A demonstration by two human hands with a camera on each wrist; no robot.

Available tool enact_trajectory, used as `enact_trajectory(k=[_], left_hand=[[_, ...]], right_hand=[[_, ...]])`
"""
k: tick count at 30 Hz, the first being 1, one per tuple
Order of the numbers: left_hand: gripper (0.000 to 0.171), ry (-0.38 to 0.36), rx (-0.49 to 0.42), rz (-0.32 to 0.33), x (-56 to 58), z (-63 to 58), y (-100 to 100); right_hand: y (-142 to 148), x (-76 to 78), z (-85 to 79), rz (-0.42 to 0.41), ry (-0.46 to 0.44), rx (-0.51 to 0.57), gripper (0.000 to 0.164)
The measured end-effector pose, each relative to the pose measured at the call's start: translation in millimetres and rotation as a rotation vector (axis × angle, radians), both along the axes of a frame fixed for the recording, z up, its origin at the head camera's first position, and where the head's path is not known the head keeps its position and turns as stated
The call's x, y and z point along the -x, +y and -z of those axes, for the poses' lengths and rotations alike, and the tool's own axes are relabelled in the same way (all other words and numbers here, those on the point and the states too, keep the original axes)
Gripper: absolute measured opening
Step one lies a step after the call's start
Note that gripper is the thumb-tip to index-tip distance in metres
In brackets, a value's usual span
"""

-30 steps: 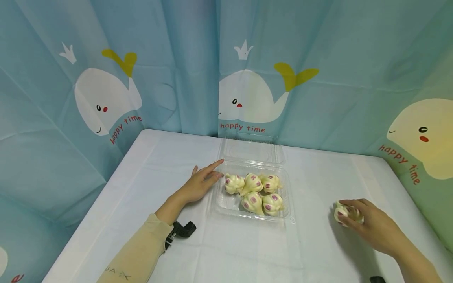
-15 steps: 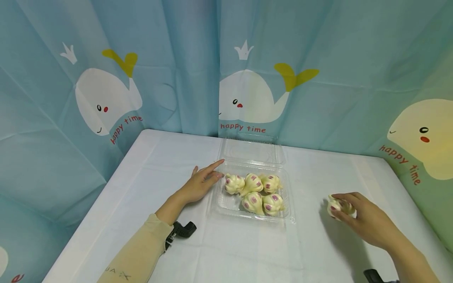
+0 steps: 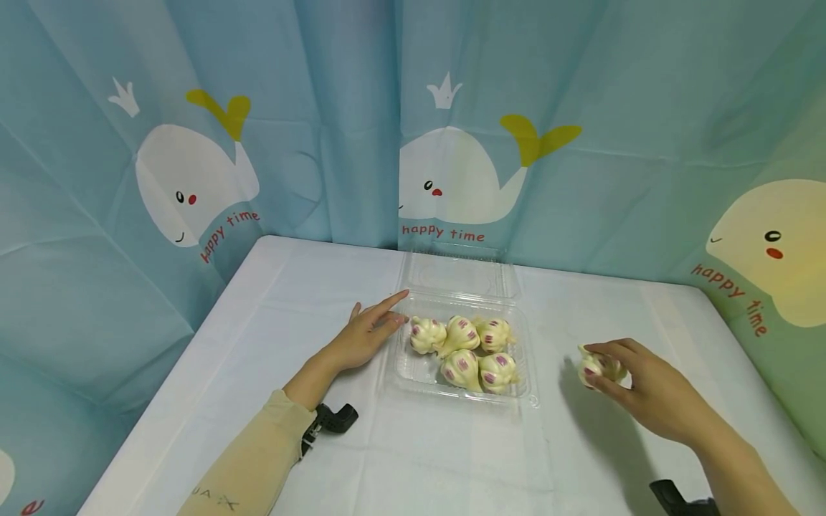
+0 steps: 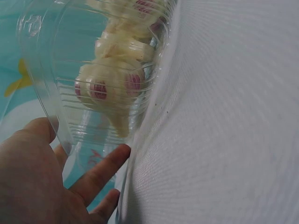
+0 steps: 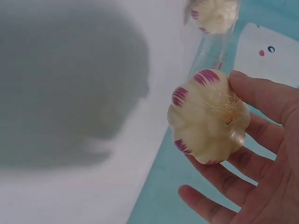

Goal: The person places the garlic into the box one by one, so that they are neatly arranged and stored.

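My right hand [image 3: 658, 390] grips a cream garlic bulb [image 5: 208, 116] with purple streaks, thumb on one side and fingers on the other. Its root tuft faces the right wrist camera. A shadow on the cloth lies apart from it, so the bulb is off the table. My left hand [image 3: 358, 340] is at the left side of a clear plastic clamshell box [image 3: 419, 383], its fingers extended. In the left wrist view the thumb [image 4: 44, 128] touches the box rim and a fingertip lies by the box's bottom edge. Several garlic bulbs [image 3: 461, 367] lie inside the box in two rows.
The box's clear lid [image 3: 461, 276] is folded back towards the curtain. A white cloth [image 3: 445, 459] covers the table. Blue curtains [image 3: 348, 143] with whale prints close off the back and sides. Black wrist camera mounts [image 3: 335, 419] sit at both wrists.
My right hand has carried the garlic bulb leftward and slightly away from me, nearer the box, and its shadow has followed. My left hand, the box and the bulbs in it have stayed still.
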State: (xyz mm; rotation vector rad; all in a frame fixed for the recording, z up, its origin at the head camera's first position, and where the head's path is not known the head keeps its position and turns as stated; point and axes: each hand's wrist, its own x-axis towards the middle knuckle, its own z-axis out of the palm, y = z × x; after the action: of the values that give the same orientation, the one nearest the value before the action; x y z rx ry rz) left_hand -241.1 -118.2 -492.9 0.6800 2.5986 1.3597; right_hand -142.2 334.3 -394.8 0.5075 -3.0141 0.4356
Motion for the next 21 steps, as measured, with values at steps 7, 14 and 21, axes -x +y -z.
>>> enact_trajectory(k=[7, 14, 21], left_hand=[[0.053, 0.005, -0.009, 0.004, 0.6, 0.4, 0.0], [0.054, 0.010, -0.016, 0.006, -0.3, 0.5, -0.6], [0.054, 0.008, -0.012, 0.005, -1.1, 0.2, 0.2]], right_hand=[[-12.3, 1.2, -10.9, -0.022, 0.011, -0.002, 0.046], [-24.6, 3.9, -19.5, -0.066, 0.048, -0.019, 0.045], [-40.6, 3.9, -28.8, -0.103, 0.061, -0.035, 0.045]])
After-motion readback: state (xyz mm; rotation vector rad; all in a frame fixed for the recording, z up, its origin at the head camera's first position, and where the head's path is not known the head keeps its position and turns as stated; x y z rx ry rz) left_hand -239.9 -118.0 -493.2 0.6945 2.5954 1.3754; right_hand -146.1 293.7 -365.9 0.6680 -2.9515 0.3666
